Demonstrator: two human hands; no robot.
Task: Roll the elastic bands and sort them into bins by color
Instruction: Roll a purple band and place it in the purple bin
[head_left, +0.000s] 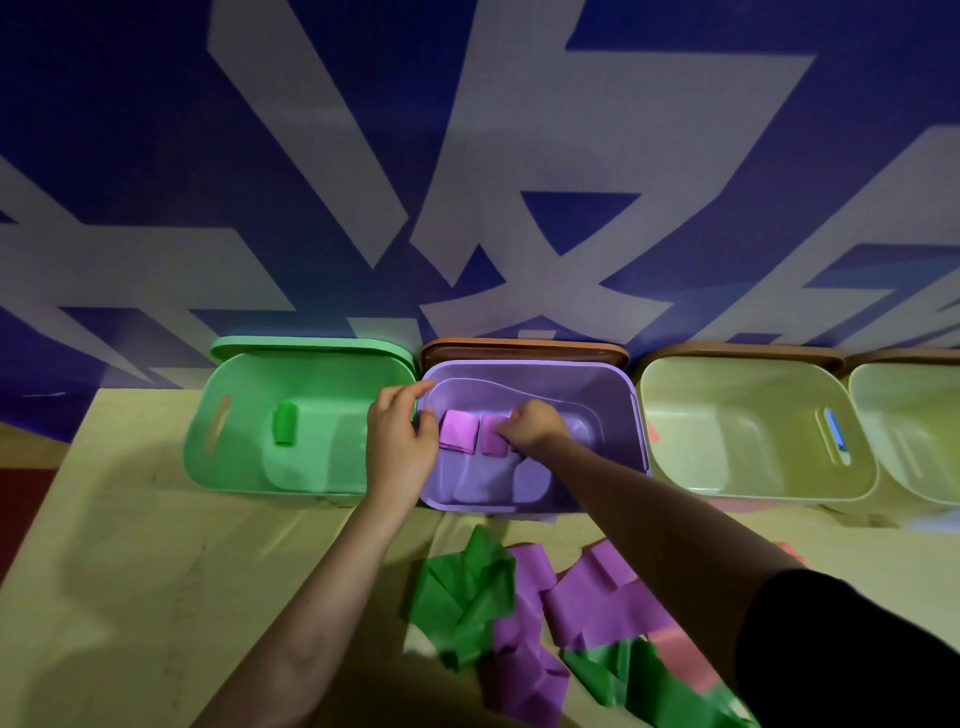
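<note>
1. Elastic bands are split between the bins and a loose heap; the purple bin is used as the reference spot here.
2. Two rolled purple bands are seen lying side by side on the floor of the purple bin: a lighter roll toward the left wall and a darker roll just right of it.
3. The right hand is reached down inside the purple bin, fingers curled and pinched on the darker roll's right end.
4. The left hand is held over the purple bin's left rim, fingers loosely bent, fingertips right beside the lighter roll. Actual contact can't be made out, and nothing is gripped.
5. A green bin is set touching the purple bin's left side, with one rolled green band standing in it.
6. Two pale yellow bins are lined up to the right of the purple bin.
7. The unrolled pile of green, purple and pink bands is spread on the table in front of the purple bin, nearer the person.
</note>
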